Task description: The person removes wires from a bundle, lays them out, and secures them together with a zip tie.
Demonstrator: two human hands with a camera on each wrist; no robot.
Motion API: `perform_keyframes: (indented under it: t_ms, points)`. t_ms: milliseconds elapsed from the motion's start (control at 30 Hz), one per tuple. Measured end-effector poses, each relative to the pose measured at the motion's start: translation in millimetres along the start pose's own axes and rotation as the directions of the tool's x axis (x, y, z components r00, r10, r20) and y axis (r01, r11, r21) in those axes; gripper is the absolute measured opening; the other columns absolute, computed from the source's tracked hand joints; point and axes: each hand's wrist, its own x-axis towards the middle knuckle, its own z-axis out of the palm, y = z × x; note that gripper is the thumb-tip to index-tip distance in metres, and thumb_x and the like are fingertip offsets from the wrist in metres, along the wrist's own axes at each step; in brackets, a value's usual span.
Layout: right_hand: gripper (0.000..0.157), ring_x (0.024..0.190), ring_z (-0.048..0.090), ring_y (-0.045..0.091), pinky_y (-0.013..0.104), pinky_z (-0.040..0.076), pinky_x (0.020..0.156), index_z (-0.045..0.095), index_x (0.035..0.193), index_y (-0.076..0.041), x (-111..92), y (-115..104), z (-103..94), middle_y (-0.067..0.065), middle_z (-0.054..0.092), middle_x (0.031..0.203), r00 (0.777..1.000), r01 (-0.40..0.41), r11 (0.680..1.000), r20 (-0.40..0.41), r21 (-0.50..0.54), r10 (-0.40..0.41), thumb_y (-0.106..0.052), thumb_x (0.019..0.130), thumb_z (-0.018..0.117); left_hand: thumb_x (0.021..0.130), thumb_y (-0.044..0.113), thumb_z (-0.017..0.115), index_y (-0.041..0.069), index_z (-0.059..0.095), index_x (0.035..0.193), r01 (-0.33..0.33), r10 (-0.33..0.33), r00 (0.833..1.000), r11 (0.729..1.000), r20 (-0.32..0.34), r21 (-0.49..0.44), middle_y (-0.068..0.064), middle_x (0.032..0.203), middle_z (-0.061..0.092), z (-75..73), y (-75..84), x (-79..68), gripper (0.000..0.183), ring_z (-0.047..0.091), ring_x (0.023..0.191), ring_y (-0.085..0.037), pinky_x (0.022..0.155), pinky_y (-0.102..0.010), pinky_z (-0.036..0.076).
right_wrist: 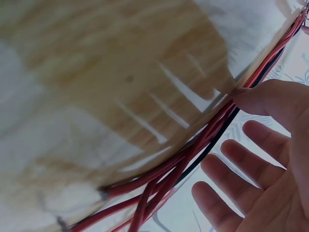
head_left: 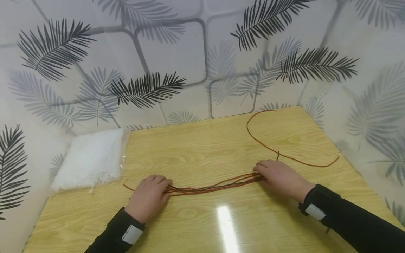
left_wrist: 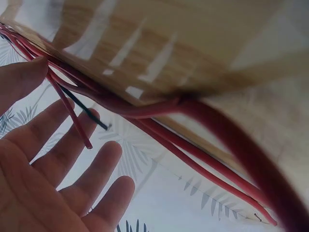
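Observation:
A loose bundle of thin red wires [head_left: 218, 187] with a dark one among them stretches across the table between the two hands. At its left end, my left hand [head_left: 150, 195] holds the bundle, thumb on the near side and fingers beyond. In the left wrist view, the cut ends of a red wire [left_wrist: 79, 128] and a dark wire [left_wrist: 91, 116] stick out past the fingers. My right hand [head_left: 281, 177] holds the other end, its thumb against the wires [right_wrist: 212, 128] in the right wrist view. A short dark end pokes out above that hand.
One separate red wire [head_left: 262, 143] lies curved at the table's back right. A clear bag of white strips [head_left: 91, 158] rests at the back left. Leaf-patterned wall covering [head_left: 177, 63] rises behind the wooden table [head_left: 190, 154].

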Motion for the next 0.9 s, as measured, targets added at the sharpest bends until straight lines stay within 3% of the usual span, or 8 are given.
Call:
perform_keyframes:
  t_ms: [133, 467, 700, 900]
  points:
    - [0.034, 0.102, 0.064, 0.025, 0.044, 0.053, 0.087, 0.067, 0.115, -0.007, -1, 2, 0.1, 0.006, 0.065, 0.110, 0.999, -0.019, 1.000, 0.027, 0.023, 0.018, -0.009, 0.083, 0.078, 0.085, 0.019, 0.078, 0.015, 0.072, 0.112, -0.009, 0.009, 1.000, 1.000, 0.002, 0.008, -0.002, 0.112, 0.070, -0.2, 0.9, 0.0, 0.029, 0.062, 0.110, -0.027, 0.094, -0.048, 0.048]
    - [0.008, 0.083, 0.063, 0.015, 0.036, 0.054, 0.074, 0.072, 0.093, -0.014, -2, 12, -3.4, -0.006, 0.062, 0.087, 1.000, -0.021, 0.998, 0.023, 0.054, 0.020, -0.008, 0.088, 0.073, 0.083, 0.008, 0.078, 0.013, 0.075, 0.089, -0.028, 0.031, 0.999, 0.997, -0.035, 0.071, 0.002, 0.085, 0.067, -1.0, -3.4, 2.2, 0.009, 0.066, 0.079, -0.021, 0.072, -0.042, 0.053]
    - [0.009, 0.071, 0.055, 0.006, 0.031, 0.051, 0.064, 0.071, 0.084, -0.017, -1, 12, -3.5, -0.011, 0.055, 0.077, 0.999, -0.045, 0.998, 0.024, 0.051, 0.044, -0.009, 0.087, 0.075, 0.083, 0.008, 0.077, 0.015, 0.075, 0.083, -0.022, 0.025, 0.999, 0.997, -0.033, 0.077, 0.003, 0.076, 0.064, -2.9, -4.2, 1.9, 0.007, 0.064, 0.072, -0.020, 0.065, -0.039, 0.050]
    - [0.009, 0.069, 0.054, 0.005, 0.031, 0.051, 0.064, 0.072, 0.082, -0.016, 0, 11, -4.4, -0.010, 0.056, 0.075, 0.996, -0.084, 0.994, 0.039, 0.065, 0.081, -0.009, 0.086, 0.075, 0.084, 0.017, 0.079, 0.013, 0.077, 0.085, -0.065, 0.069, 0.997, 0.991, -0.035, 0.120, 0.002, 0.076, 0.063, -1.8, -3.4, -0.3, 0.004, 0.063, 0.068, -0.018, 0.060, -0.037, 0.049]
